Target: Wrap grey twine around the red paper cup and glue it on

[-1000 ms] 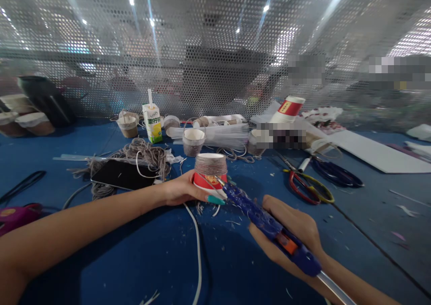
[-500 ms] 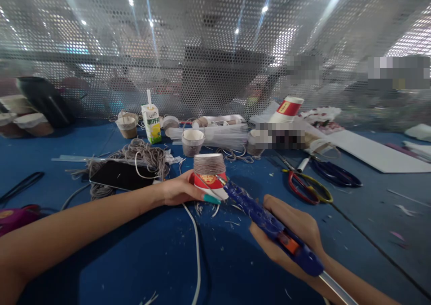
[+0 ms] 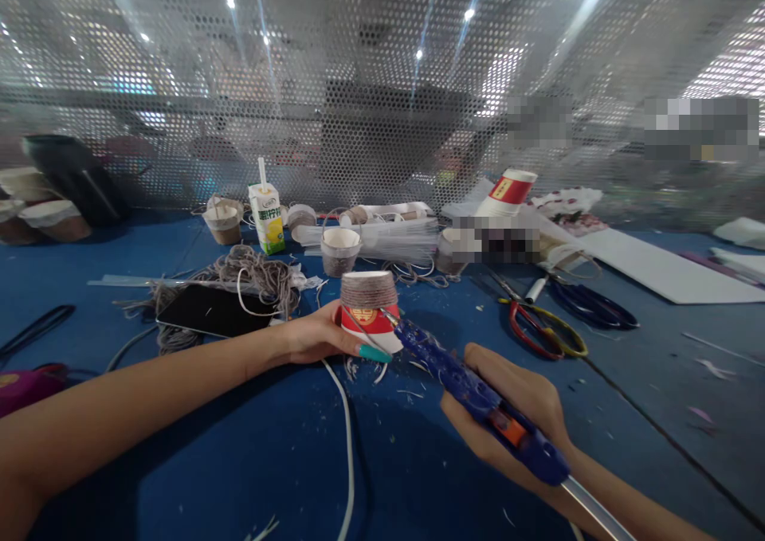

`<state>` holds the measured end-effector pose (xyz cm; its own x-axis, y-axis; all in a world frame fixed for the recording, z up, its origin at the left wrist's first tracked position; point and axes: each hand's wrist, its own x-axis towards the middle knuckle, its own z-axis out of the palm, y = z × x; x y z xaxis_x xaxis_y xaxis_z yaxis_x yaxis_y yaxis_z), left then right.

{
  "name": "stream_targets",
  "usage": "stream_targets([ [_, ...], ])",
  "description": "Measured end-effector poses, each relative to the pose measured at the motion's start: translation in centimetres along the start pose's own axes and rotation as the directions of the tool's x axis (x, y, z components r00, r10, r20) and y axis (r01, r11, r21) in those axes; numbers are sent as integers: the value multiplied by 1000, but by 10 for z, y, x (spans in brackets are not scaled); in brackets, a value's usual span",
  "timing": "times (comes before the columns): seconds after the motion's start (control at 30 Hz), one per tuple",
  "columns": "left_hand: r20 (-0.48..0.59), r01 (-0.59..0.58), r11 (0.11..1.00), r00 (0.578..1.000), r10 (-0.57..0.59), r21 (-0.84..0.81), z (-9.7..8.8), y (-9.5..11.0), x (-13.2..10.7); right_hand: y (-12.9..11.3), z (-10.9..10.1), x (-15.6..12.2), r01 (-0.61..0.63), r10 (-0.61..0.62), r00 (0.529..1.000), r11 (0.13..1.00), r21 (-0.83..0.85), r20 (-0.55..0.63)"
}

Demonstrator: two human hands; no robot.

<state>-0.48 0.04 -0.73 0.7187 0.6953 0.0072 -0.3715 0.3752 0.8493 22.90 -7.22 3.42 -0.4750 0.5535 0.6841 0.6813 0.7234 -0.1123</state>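
My left hand (image 3: 323, 335) grips a red and white paper cup (image 3: 369, 311) standing upside down on the blue table (image 3: 239, 445). Brown twine is wound around the cup's upper half. My right hand (image 3: 514, 413) is closed around a blue hot glue gun (image 3: 472, 393), with a clear glue stick poking out of its rear end. The gun's nozzle touches the cup's side just below the twine band.
A black phone (image 3: 212, 310) lies beside a heap of twine (image 3: 251, 274). Scissors (image 3: 541, 326) sit to the right. At the back stand a juice carton (image 3: 267, 218), small twine-wrapped cups (image 3: 339, 252), clear sticks (image 3: 382, 242) and a perforated metal screen (image 3: 382, 87). A white cord (image 3: 350, 437) runs toward me.
My left hand has turned the cup slightly, bringing its gold emblem more into view. The glue gun's nozzle stays at the cup's side. The view has shifted a little.
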Motion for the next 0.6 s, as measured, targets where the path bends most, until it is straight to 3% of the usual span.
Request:
stream_targets([
  [0.6,17,-9,1000,1000,8,22,2,2,-1,0,3,0,14,-14,998,1000,5,-64],
])
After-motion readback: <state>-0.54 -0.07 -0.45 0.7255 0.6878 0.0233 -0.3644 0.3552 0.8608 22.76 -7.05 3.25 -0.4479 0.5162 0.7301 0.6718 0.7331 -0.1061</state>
